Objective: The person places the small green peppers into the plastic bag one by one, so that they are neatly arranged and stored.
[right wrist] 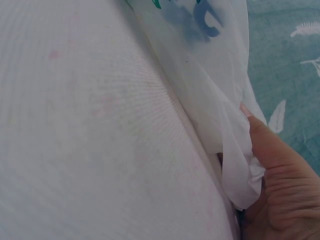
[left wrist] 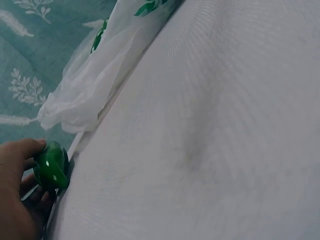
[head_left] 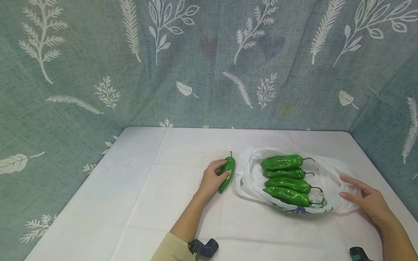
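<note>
In the head view my left hand (head_left: 211,178) holds a green chili pepper (head_left: 230,167) just left of a white plastic bag (head_left: 243,177). The pepper stands nearly lengthwise, stem pointing away, with thumb and fingers on either side. In the left wrist view the same pepper (left wrist: 52,167) shows end-on beside the thumb. Several glossy green peppers (head_left: 287,185) lie side by side in the bag's mouth, stems to the right. At the bag's right end, my right hand (head_left: 370,203) grips the loose plastic, thumb and index finger apart. Its other fingers are mostly hidden by the bag (right wrist: 200,75).
A white cloth (head_left: 176,203) covers the table beneath everything. Green-blue fabric with white leaf prints (head_left: 209,72) rises behind the table and along both sides. A dark wrist-worn device (head_left: 204,248) sits at the left cuff, and another dark device (head_left: 357,253) shows near the right forearm.
</note>
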A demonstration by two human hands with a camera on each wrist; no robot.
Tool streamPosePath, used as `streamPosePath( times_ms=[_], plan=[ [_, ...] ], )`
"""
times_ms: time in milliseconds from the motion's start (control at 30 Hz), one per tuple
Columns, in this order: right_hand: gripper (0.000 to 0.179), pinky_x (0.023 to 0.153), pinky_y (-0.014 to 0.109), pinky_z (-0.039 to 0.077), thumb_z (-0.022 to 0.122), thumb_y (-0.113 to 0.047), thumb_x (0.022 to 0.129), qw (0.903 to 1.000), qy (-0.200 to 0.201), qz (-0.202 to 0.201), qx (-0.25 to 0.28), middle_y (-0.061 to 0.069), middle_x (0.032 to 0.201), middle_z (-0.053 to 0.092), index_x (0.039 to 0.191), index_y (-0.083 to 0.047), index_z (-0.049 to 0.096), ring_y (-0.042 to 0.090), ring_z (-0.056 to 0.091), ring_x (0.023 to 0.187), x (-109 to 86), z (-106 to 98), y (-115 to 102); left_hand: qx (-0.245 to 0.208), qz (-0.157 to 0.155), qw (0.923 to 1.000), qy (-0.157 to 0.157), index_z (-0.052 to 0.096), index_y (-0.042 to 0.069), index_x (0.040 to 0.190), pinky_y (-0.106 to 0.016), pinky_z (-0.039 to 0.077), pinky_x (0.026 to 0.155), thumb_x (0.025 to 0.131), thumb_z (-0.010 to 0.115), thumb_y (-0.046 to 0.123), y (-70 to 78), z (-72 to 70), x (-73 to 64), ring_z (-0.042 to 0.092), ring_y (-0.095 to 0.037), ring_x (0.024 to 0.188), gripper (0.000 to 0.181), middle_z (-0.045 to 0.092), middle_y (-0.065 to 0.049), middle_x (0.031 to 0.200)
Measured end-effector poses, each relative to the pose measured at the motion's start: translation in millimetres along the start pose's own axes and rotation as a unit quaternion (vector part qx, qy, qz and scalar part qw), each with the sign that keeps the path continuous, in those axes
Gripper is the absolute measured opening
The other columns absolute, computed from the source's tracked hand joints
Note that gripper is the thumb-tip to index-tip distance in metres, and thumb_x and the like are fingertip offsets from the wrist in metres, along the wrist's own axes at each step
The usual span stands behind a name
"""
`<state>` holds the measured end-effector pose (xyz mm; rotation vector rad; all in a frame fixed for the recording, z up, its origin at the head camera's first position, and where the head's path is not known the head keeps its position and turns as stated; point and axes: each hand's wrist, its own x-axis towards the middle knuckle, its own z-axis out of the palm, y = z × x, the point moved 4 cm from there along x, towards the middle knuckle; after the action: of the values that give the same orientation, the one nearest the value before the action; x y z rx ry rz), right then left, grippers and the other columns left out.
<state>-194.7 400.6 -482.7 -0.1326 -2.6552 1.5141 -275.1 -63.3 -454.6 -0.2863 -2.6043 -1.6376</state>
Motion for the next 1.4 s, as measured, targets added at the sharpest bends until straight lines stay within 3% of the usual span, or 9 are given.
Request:
streamPosePath(
  times_ms=[367, 667, 1033, 1400],
  plan=[
    [0.063, 0.112, 0.059, -0.004, 0.067, -0.029, 0.089, 0.9999, 0.003, 0.007, -0.009, -0.043, 0.129, 0.020, 0.145, -0.030, 0.039, 0.031, -0.007, 0.143, -1.7, -1, 1, 0.017, 0.021, 0.9996, -0.004, 0.052, 0.005, 0.134, -0.037, 0.048, 0.096, 0.090, 0.064, 0.026, 0.2, 2.2, -4.5, 0.055, -0.027, 0.116, 0.049, 0.051, -0.012, 0.133],
    [0.062, 0.113, 0.055, -0.006, 0.067, -0.027, 0.089, 1.0000, 0.003, 0.002, -0.005, -0.044, 0.128, 0.021, 0.145, -0.029, 0.040, 0.025, -0.008, 0.144, -2.9, -2, 1, 0.051, 0.020, 0.9985, 0.005, 0.051, 0.002, 0.134, -0.039, 0.050, 0.093, 0.083, 0.072, 0.032, 1.2, 3.4, -5.5, 0.057, -0.029, 0.113, 0.063, 0.053, -0.013, 0.131],
    [0.061, 0.113, 0.056, -0.005, 0.066, -0.026, 0.089, 1.0000, 0.001, -0.007, -0.001, -0.045, 0.124, 0.024, 0.145, -0.029, 0.040, 0.029, -0.006, 0.144, -0.6, 0, 0, 0.068, 0.023, 0.9969, 0.034, 0.054, 0.000, 0.131, -0.043, 0.050, 0.093, 0.082, 0.070, 0.021, -2.8, -0.5, -3.9, 0.058, -0.030, 0.113, 0.056, 0.058, -0.016, 0.127],
    [0.061, 0.112, 0.059, -0.004, 0.066, -0.027, 0.090, 1.0000, -0.003, -0.004, -0.003, -0.041, 0.131, 0.020, 0.145, -0.029, 0.040, 0.033, -0.006, 0.143, 0.0, -1, 0, 0.053, -0.006, 0.9972, 0.053, 0.056, 0.001, 0.129, -0.044, 0.048, 0.095, 0.079, 0.072, 0.019, -5.8, -7.9, -0.9, 0.057, -0.031, 0.114, 0.055, 0.058, -0.016, 0.127]
  ],
)
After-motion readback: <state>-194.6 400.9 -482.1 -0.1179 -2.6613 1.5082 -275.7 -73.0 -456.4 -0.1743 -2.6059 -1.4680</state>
